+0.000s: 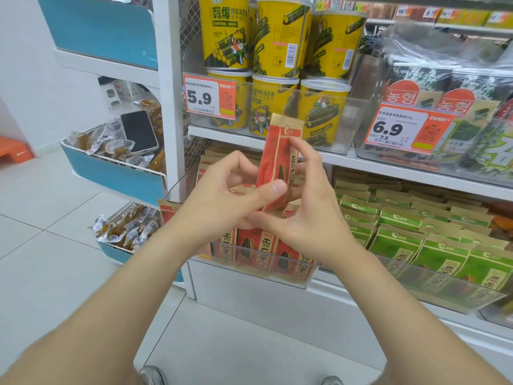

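Fingers of left hand (222, 195) and right hand (308, 218) clamped a red sunflower-seed packet (277, 159) before white shop shelves (388, 169); tiled floor (41, 218) lay left.

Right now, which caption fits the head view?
Left hand and right hand hold a red packet above a clear bin.

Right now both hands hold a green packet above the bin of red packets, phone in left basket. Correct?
No. Head view: the packet is red, not green. Left hand and right hand hold it above the bin; phone in the basket.
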Tool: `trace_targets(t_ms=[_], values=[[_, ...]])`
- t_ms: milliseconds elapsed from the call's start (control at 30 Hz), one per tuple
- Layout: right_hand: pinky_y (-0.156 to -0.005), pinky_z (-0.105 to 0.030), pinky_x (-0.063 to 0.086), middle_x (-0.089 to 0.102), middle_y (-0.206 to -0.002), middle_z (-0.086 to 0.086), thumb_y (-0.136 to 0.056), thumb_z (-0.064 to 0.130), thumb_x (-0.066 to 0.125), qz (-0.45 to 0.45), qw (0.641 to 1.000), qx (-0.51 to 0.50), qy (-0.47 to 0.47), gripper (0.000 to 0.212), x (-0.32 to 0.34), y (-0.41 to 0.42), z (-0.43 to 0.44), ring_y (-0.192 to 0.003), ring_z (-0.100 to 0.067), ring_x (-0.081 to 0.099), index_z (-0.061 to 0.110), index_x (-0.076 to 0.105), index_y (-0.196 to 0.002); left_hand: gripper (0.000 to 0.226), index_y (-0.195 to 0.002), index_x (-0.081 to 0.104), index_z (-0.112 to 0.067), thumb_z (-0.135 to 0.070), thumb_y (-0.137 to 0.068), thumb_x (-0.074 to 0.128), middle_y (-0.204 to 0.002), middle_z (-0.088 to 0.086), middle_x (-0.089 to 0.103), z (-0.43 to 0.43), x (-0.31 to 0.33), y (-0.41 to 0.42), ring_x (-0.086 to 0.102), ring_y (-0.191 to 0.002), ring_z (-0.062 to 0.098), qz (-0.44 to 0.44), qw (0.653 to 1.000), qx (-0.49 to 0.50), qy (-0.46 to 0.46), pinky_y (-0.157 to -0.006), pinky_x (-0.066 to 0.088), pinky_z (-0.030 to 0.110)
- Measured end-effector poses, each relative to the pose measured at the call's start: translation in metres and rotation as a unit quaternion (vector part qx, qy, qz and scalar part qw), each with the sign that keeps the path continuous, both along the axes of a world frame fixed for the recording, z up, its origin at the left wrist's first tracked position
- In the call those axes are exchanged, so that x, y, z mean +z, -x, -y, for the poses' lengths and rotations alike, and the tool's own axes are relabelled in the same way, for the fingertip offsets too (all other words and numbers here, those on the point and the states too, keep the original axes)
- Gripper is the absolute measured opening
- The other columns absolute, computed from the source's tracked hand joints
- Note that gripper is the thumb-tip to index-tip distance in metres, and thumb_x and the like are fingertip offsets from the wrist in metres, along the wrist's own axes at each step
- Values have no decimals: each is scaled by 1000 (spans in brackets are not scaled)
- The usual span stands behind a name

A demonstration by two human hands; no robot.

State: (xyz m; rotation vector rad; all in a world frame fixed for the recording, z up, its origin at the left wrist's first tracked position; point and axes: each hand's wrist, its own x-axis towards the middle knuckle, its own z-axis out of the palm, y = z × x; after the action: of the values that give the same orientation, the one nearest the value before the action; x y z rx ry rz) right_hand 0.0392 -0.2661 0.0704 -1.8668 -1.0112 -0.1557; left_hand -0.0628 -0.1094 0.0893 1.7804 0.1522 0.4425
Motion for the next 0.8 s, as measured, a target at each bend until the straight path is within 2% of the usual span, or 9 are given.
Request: trace_targets(t_ms=[67,167,267,367,467,567,667,733,800], values=[[-99,-48,58,51,-148,9,-58,59,102,3,1000,-6,-2,142,-1,1,-3,-132,-13,58,52,9,-164,29,-110,63,-14,-34,-95,79,-100,-1,83,1,1,-1,81,-94,20,10,999,22,-27,-76,67,51],[-92,-45,61,63,-118,23,-62,49,103,-39,997,-25,-54,147,-1,0,-5,-102,-11,72,52,-2,-165,18,-122,72,-21,-27,-106,66,-98,2,84,-2,3,-2,82,-91,20,12,1000,24,4,-78,68,52],[-82,-41,61,69,-104,13,-76,51,94,-86,992,-57,-79,119,3,-4,-4,-84,-12,73,40,17,-166,23,-121,78,-23,-25,-111,57,-102,1,84,-9,4,0,81,-98,20,22,999,22,-10,-88,66,47],[-84,-31,60,79,-113,9,-85,39,91,-133,988,-4,-78,70,9,-5,-4,-99,-9,76,27,57,-145,23,-115,81,-23,-21,-110,59,-101,1,84,-9,3,1,81,-98,21,41,999,22,-10,-89,66,46],[-92,-35,62,81,-115,8,-88,25,89,-190,974,32,-120,50,12,-2,-5,-106,-9,77,21,68,-133,14,-105,83,-23,-22,-104,70,-93,5,84,-6,3,-1,82,-90,23,75,994,62,44,-82,67,45],[-98,-46,62,81,-114,4,-90,22,87,-219,961,22,-170,45,10,3,-10,-107,-13,77,19,66,-130,19,-113,80,-21,-27,-95,80,-94,3,84,-8,5,-2,82,-86,18,84,992,82,50,-75,64,34],[-101,-55,60,80,-115,-1,-91,24,87,-259,946,18,-196,45,8,4,-12,-111,-20,76,17,64,-130,36,-122,71,-15,-17,-90,86,-102,1,84,-9,3,-1,82,-88,24,100,992,69,35,-77,66,37],[-102,-57,59,79,-119,-4,-88,22,90,-280,936,37,-209,54,8,2,-12,-113,-23,76,17,61,-134,32,-120,74,-14,-11,-90,85,-105,-1,83,-10,1,-1,82,-89,25,129,988,82,21,-78,67,37],[-100,-52,60,78,-120,-3,-82,17,94,-280,931,19,-232,76,10,1,-11,-112,-20,77,23,49,-143,29,-121,79,-15,-10,-92,83,-106,-1,83,-13,0,-2,81,-96,24,147,985,93,16,-86,67,41]])
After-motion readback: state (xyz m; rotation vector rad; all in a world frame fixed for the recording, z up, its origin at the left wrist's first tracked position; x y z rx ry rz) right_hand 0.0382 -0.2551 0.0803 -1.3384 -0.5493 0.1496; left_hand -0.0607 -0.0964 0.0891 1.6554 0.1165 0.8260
